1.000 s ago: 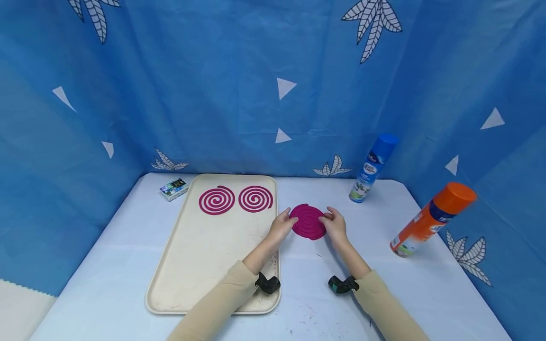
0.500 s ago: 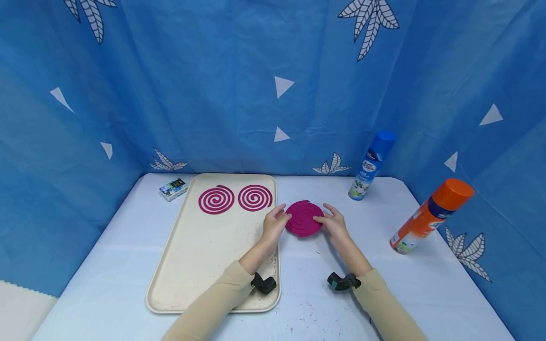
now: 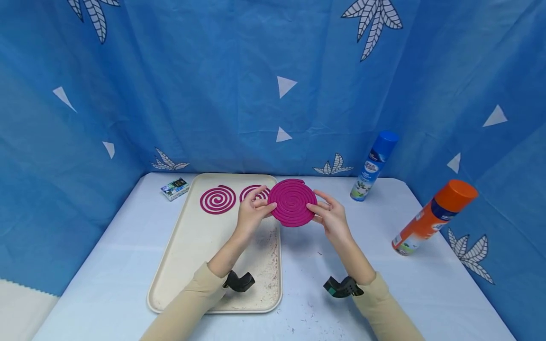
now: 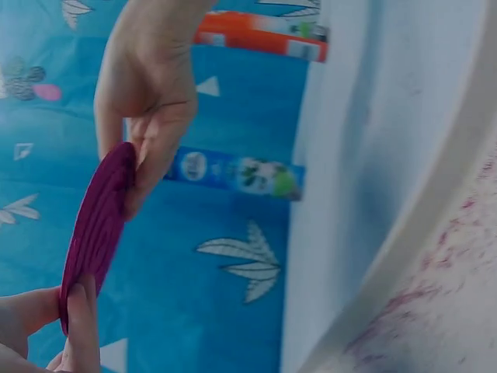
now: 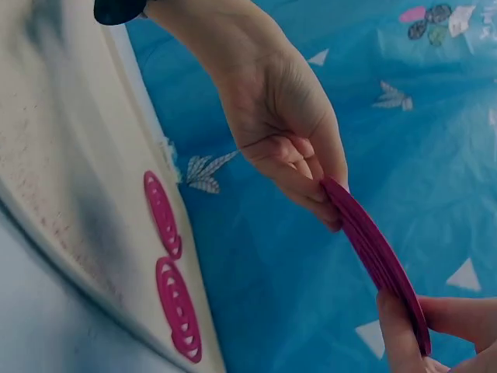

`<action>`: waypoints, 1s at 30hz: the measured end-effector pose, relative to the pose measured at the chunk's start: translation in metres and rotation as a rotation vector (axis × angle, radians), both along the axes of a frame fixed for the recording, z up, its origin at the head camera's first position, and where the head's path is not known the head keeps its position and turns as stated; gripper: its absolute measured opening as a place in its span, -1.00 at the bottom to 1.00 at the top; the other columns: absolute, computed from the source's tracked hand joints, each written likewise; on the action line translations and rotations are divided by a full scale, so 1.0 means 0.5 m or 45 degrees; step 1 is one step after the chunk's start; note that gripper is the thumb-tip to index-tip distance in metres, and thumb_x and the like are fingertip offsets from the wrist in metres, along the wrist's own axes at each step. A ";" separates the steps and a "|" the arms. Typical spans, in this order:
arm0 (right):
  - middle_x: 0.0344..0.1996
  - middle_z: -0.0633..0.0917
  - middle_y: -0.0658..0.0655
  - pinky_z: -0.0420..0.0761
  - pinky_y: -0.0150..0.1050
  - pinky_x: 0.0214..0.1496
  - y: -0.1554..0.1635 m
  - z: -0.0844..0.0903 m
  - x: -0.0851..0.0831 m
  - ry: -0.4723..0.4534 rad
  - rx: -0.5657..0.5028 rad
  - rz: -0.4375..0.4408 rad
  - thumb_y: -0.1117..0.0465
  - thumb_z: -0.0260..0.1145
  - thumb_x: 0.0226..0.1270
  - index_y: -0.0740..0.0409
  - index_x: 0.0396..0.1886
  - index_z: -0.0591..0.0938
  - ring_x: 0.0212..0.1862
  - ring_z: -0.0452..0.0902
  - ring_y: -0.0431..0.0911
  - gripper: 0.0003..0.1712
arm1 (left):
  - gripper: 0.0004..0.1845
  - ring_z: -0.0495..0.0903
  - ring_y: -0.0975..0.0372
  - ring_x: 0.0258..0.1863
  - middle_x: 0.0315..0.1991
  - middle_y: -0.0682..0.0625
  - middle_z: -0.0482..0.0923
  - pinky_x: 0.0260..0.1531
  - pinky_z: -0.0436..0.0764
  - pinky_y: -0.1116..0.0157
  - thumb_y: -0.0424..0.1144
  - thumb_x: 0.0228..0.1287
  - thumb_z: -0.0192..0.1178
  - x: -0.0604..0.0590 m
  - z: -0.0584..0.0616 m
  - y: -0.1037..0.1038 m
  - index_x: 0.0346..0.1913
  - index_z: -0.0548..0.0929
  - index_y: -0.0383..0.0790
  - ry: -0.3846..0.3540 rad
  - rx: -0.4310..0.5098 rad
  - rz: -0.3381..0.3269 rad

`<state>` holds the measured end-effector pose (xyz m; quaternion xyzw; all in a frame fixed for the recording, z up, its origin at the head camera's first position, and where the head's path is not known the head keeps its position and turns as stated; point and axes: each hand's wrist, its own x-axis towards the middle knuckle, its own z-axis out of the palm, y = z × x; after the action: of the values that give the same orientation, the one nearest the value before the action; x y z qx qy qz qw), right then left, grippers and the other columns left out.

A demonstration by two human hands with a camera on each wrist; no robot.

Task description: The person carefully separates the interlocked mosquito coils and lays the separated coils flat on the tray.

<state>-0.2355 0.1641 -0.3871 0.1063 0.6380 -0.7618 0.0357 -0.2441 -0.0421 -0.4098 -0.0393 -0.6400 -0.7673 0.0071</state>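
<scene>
A magenta mosquito coil (image 3: 292,202), tightly wound with its turns nested together, is held up off the table between both hands. The left hand (image 3: 250,213) pinches its left edge, thumb on the near face and fingers behind. On the opposite edge, the right hand (image 3: 332,215) pinches it the same way. Seen edge-on in the left wrist view, the coil (image 4: 99,225) is a thick disc, slightly bent. Two open spiral coils lie at the far end of the cream tray (image 3: 213,265): the left coil (image 3: 218,199) shows fully, while the left hand partly hides the right coil (image 3: 251,192).
A small patterned box (image 3: 175,189) lies left of the tray. At the right stand a blue spray can (image 3: 370,170) and an orange spray can (image 3: 431,220). Magenta crumbs dot the tray's right side and the white table (image 3: 311,303). Blue curtain surrounds the table.
Both hands have raised the coil and brought it left, closer to the head camera and over the tray's right edge. It now faces the camera more squarely. The cans and tray stay put.
</scene>
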 end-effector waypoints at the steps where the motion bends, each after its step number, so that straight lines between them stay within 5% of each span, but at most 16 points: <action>1: -0.41 0.72 -0.15 0.71 -0.41 -0.24 -0.004 0.007 0.005 0.028 0.033 0.019 0.38 0.30 0.24 0.16 0.37 0.34 -0.37 0.69 -0.31 -0.32 | -0.39 0.70 0.42 -0.41 -0.46 0.11 0.65 -0.30 0.72 0.40 -0.48 0.15 0.27 0.005 0.009 -0.008 0.29 0.40 -0.23 0.010 0.008 -0.005; 11: -0.48 0.74 -0.17 0.71 -0.39 -0.33 -0.018 0.042 0.042 0.144 0.129 0.126 0.33 0.29 0.28 0.42 0.11 0.45 -0.43 0.70 -0.30 -0.56 | -0.55 0.70 0.39 -0.36 -0.21 -0.16 0.64 -0.26 0.72 0.39 -0.44 0.16 0.29 0.038 0.055 -0.044 0.14 0.51 -0.37 0.096 -0.033 0.043; 18: -0.39 0.72 -0.13 0.72 -0.37 -0.26 -0.025 0.050 0.054 0.198 -0.023 0.141 0.36 0.20 0.32 0.28 -0.01 0.42 -0.39 0.68 -0.27 -0.73 | -0.65 0.67 0.25 -0.17 -0.02 -0.18 0.62 -0.23 0.69 0.48 -0.36 0.09 0.37 0.043 0.043 -0.034 -0.01 0.65 -0.27 0.226 -0.304 0.113; 24: -0.32 0.70 -0.10 0.69 -0.42 -0.18 -0.031 0.050 0.062 0.212 -0.107 0.207 0.33 0.14 0.36 0.14 0.02 0.37 -0.34 0.66 -0.27 -0.73 | -0.73 0.45 0.02 0.24 0.24 -0.15 0.43 0.05 0.63 0.18 -0.36 0.15 0.33 0.056 0.031 -0.019 -0.06 0.70 -0.29 0.394 -0.440 0.036; 30: -0.19 0.64 -0.06 0.67 -0.43 -0.10 -0.040 0.048 0.067 0.260 -0.142 0.279 0.33 0.10 0.34 0.18 0.15 0.31 -0.21 0.62 -0.28 -0.60 | -0.71 0.28 -0.01 0.37 0.35 -0.15 0.31 0.13 0.55 0.05 -0.33 0.22 0.27 0.061 0.025 -0.004 0.01 0.68 -0.28 0.415 -0.439 -0.061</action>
<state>-0.2021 0.1443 -0.3632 -0.0443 0.6029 -0.7943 0.0595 -0.2136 -0.0442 -0.3975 -0.1785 -0.7508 -0.6303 0.0851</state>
